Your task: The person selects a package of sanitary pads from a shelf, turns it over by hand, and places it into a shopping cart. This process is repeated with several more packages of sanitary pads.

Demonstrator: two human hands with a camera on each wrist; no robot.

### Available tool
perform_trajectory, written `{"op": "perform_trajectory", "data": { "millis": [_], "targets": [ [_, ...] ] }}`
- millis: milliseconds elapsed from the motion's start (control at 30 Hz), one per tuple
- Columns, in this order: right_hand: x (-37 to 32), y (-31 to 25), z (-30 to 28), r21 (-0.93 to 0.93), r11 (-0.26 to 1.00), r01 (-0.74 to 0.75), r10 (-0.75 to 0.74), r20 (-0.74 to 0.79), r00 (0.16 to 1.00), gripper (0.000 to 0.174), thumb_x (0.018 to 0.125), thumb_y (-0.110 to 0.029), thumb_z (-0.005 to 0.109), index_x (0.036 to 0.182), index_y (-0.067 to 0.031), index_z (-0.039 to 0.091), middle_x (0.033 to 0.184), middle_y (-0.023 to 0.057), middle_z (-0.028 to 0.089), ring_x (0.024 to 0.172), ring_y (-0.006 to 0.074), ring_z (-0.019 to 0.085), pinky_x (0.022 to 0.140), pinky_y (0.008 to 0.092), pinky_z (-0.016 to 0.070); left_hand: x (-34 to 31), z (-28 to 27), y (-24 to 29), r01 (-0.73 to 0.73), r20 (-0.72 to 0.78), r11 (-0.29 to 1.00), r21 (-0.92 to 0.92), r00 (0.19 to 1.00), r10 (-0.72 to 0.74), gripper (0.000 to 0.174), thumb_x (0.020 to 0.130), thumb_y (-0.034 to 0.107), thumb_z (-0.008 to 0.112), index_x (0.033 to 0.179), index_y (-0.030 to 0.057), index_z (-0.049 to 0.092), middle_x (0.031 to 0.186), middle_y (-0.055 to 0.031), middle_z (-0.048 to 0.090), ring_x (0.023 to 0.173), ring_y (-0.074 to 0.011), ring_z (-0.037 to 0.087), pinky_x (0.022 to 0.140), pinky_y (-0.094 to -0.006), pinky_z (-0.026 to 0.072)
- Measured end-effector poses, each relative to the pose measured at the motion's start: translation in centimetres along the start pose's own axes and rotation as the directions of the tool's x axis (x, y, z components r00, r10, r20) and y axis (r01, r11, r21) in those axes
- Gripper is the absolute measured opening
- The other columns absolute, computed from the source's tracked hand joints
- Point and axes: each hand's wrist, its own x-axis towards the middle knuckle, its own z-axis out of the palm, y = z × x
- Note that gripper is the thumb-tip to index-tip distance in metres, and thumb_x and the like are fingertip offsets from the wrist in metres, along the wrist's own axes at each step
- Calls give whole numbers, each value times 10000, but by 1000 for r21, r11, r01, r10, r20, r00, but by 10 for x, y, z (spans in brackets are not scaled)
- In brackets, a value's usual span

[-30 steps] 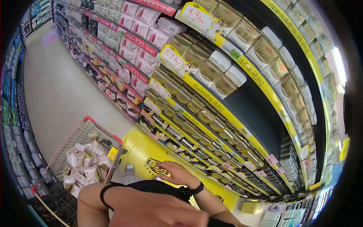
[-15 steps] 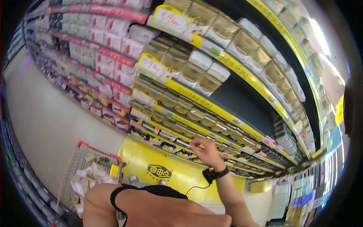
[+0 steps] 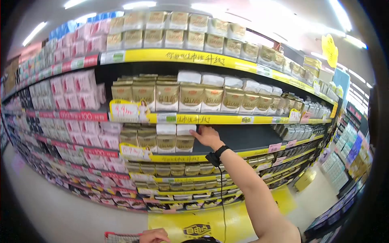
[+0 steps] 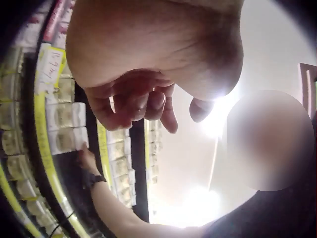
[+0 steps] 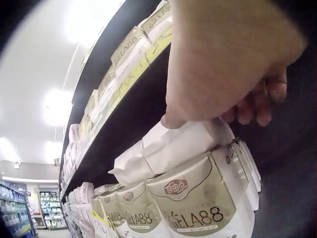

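Observation:
My right hand point(image 3: 209, 137) reaches onto a middle shelf, at the right end of a short row of gold-and-white sanitary pad packs point(image 3: 184, 143). On top of that row lie white-sided packs point(image 3: 186, 129). In the right wrist view, the thumb of the right hand point(image 5: 233, 74) touches the top of the nearest white-sided pack point(image 5: 185, 141), while the other fingers hang to its right, bent a little. Low in the head view is my left hand point(image 3: 154, 235), beside the shopping cart. The left wrist view shows that hand point(image 4: 153, 64) with fingers loosely curled, holding nothing.
The shopping cart's red rim point(image 3: 121, 234) shows at the bottom edge. Above the right hand runs a shelf edge with a yellow strip point(image 3: 227, 120). Pink packs point(image 3: 77, 87) fill the shelves to the left. A cable point(image 3: 222, 198) hangs from the right wrist.
The view has tilted up from the floor and cart toward the shelves. My right hand has risen from low by the shelving to the white-sided packs; my left hand now shows low by the cart.

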Motion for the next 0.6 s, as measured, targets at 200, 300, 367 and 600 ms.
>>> {"op": "perform_trajectory", "data": {
  "millis": [200,300,367,600],
  "targets": [
    [7,25,27,151,919,365,-297,-345,890,312,1001,-282,618,879,-9,708,829,253,680,790,453,659,681,528,523,-84,-30,-30,350,-459,930,-115,811,-362,391,1046,367,637,864,30,555,723,-38,496,643,-140,430,608,-305,371],
    [-19,29,8,308,902,302,-189,-348,918,321,1006,-237,609,826,15,692,779,277,649,719,458,643,646,520,503,-81,-23,-29,358,-534,920,-161,752,-386,435,1052,398,617,815,50,508,745,-35,498,676,-131,432,632,-307,377],
    [-45,35,9,323,871,370,-194,-467,863,316,1002,-177,611,755,19,603,714,250,583,685,463,588,604,505,451,-83,-20,-44,396,-519,903,-166,744,-422,434,1052,396,614,810,54,502,744,-36,493,687,-132,436,642,-308,380],
    [-198,27,32,331,791,514,-355,-435,827,49,896,-85,671,931,-54,655,753,163,590,692,381,607,611,467,488,-69,-20,-146,516,-264,855,-41,820,-508,303,1013,303,608,1131,27,559,1030,-102,560,900,-189,550,816,-340,477]
  ]
}}
